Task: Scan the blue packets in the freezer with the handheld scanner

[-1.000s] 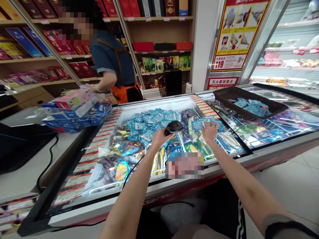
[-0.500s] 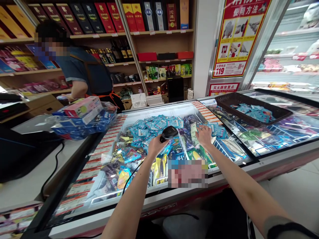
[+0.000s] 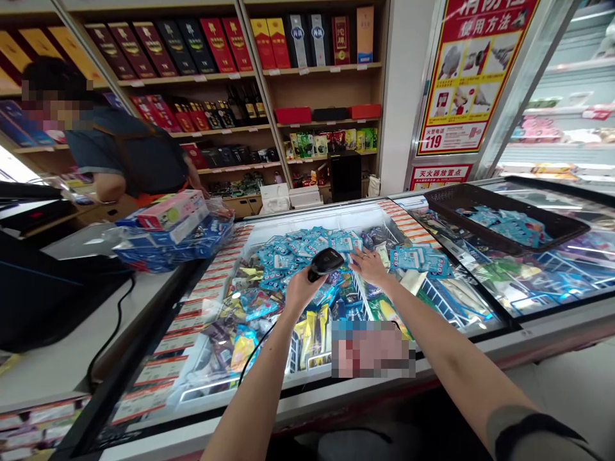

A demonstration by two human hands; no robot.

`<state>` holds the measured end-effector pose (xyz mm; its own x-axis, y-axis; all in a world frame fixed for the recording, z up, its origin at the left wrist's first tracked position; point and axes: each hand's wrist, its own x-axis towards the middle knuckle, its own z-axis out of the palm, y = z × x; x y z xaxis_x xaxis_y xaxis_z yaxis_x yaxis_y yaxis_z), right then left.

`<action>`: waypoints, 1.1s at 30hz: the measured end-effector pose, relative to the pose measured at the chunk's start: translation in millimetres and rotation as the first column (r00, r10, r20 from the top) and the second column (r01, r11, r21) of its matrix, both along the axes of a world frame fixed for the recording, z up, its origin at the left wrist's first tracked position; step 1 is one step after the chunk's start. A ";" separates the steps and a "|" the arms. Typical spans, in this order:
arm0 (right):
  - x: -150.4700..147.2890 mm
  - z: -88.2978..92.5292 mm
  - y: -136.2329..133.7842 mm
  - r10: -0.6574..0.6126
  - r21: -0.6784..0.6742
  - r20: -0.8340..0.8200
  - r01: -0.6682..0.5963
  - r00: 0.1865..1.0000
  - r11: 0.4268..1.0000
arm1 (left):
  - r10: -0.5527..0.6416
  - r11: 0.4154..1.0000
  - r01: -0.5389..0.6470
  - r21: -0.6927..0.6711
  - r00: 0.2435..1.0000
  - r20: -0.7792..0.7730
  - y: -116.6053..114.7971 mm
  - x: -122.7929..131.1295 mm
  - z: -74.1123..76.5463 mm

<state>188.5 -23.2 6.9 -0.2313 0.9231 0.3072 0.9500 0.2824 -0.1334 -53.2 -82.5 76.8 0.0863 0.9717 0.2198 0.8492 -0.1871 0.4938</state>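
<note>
My left hand (image 3: 300, 292) is wrapped round a black handheld barcode scanner (image 3: 327, 261) with a cable, held over the glass lid of a chest freezer. Beneath and beyond it, many small blue packets (image 3: 283, 255) lie in a loose pile on the glass. My right hand (image 3: 372, 267) is just right of the scanner, palm down with fingers stretched out toward the pile's near right edge. Whether its fingertips touch a packet I cannot tell. A smaller group of blue packets (image 3: 420, 258) lies to the right of this hand.
A dark brown tray (image 3: 571, 227) with more blue packets stands at the right. Plastic-wrapped boxes (image 3: 177, 224) sit on the counter at the left. Behind them a co-worker (image 3: 129, 147) in an apron leans left. Shelves of boxed bottles line the back wall.
My right hand has moved left, from the right-hand packets toward the pile beside the scanner. The scanner stays in my left hand. The co-worker has moved left in the view.
</note>
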 end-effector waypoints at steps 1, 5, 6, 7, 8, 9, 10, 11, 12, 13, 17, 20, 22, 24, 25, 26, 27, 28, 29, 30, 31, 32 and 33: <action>-0.3 -1.5 -0.9 -0.005 0.019 -0.019 0.005 1.000 1.000 | -0.001 1.000 0.001 0.004 1.000 0.000 0.2 0.0 -0.2; 1.5 -4.3 -8.1 0.004 0.112 -0.098 0.007 0.995 0.994 | 0.009 1.000 -0.009 -0.001 1.000 -0.026 -0.4 1.8 0.5; 2.3 -4.0 -10.1 0.003 0.124 -0.109 0.011 0.994 0.992 | 0.011 1.000 -0.011 -0.006 0.999 -0.030 -0.7 2.3 1.0; 2.9 -3.4 -12.1 -0.010 0.133 -0.120 0.026 0.993 0.991 | 0.011 1.000 -0.012 -0.009 0.999 -0.033 -1.1 2.8 1.5; 3.3 -2.6 -13.8 -0.031 0.136 -0.128 0.048 0.991 0.990 | 0.011 1.000 -0.011 -0.012 0.999 -0.033 -1.3 3.1 2.0; 3.4 -1.7 -15.1 -0.057 0.135 -0.137 0.076 0.989 0.988 | 0.007 1.000 -0.008 -0.015 0.999 -0.032 -1.5 3.4 2.3; 3.1 -0.6 -16.0 -0.086 0.131 -0.147 0.106 0.985 0.986 | 0.002 1.000 -0.003 -0.018 1.000 -0.031 -1.6 3.6 2.6; 2.3 0.5 -16.3 -0.112 0.126 -0.161 0.133 0.981 0.983 | -0.002 1.000 0.001 -0.021 0.999 -0.032 -1.6 3.7 2.7; 1.3 1.6 -15.9 -0.136 0.119 -0.178 0.159 0.975 0.980 | -0.005 1.000 0.004 -0.022 0.999 -0.034 -1.5 3.8 2.7; -0.1 2.6 -14.9 -0.164 0.113 -0.200 0.189 0.966 0.975 | -0.007 1.000 0.006 -0.023 0.999 -0.040 -1.5 3.8 2.6; -6.4 4.6 -6.8 -0.333 0.074 -0.274 0.365 0.902 0.928 | -0.012 1.000 0.010 -0.029 0.998 -0.061 -2.5 3.7 2.4; -8.1 2.7 -0.6 -0.436 0.011 -0.289 0.458 0.852 0.889 | -0.011 0.999 0.009 -0.035 0.998 -0.065 -3.7 3.8 2.5; -6.4 0.2 2.7 -0.458 -0.026 -0.302 0.473 0.836 0.881 | -0.012 0.999 0.010 -0.032 0.997 -0.073 -3.9 3.9 2.5; -3.0 -2.2 5.5 -0.453 -0.055 -0.330 0.462 0.828 0.885 | -0.015 1.000 0.013 -0.027 0.996 -0.084 -3.4 3.8 2.2; -1.1 -3.3 6.7 -0.446 -0.069 -0.350 0.452 0.824 0.889 | -0.017 1.000 0.014 -0.028 0.996 -0.089 -3.0 3.7 1.9; 0.7 -4.3 7.5 -0.436 -0.081 -0.376 0.439 0.818 0.895 | -0.017 0.999 0.014 -0.031 0.995 -0.094 -2.5 3.6 1.7; 2.3 -5.2 8.0 -0.424 -0.091 -0.407 0.426 0.809 0.900 | -0.016 0.999 0.012 -0.035 0.995 -0.099 -2.2 3.5 1.4; 3.4 -5.9 8.0 -0.412 -0.100 -0.444 0.413 0.796 0.905 | -0.014 0.999 0.010 -0.040 0.995 -0.104 -1.9 3.4 1.3; 4.2 -6.5 7.5 -0.400 -0.110 -0.486 0.399 0.777 0.910 | -0.012 0.999 0.007 -0.043 0.994 -0.108 -1.9 3.4 1.3; 4.8 -7.0 6.7 -0.388 -0.122 -0.529 0.385 0.755 0.915 | -0.011 0.999 0.006 -0.045 0.994 -0.112 -2.1 3.4 1.4; 5.2 -7.3 5.6 -0.376 -0.134 -0.572 0.369 0.729 0.920 | -0.010 0.999 0.005 -0.047 0.993 -0.117 -2.4 3.5 1.8; 5.6 -7.4 4.4 -0.366 -0.146 -0.610 0.355 0.703 0.923 | -0.011 0.999 0.005 -0.047 0.993 -0.119 -3.0 3.7 2.4; 6.2 -7.3 3.4 -0.360 -0.157 -0.639 0.343 0.680 0.926 | -0.014 0.999 0.009 -0.045 0.993 -0.119 -3.6 4.0 3.0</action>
<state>194.7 -19.8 -0.4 0.3582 0.9038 0.2339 0.6560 -0.0654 -0.7519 -49.2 -86.1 79.8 0.1203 0.9791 0.1639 0.9006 -0.1771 0.3970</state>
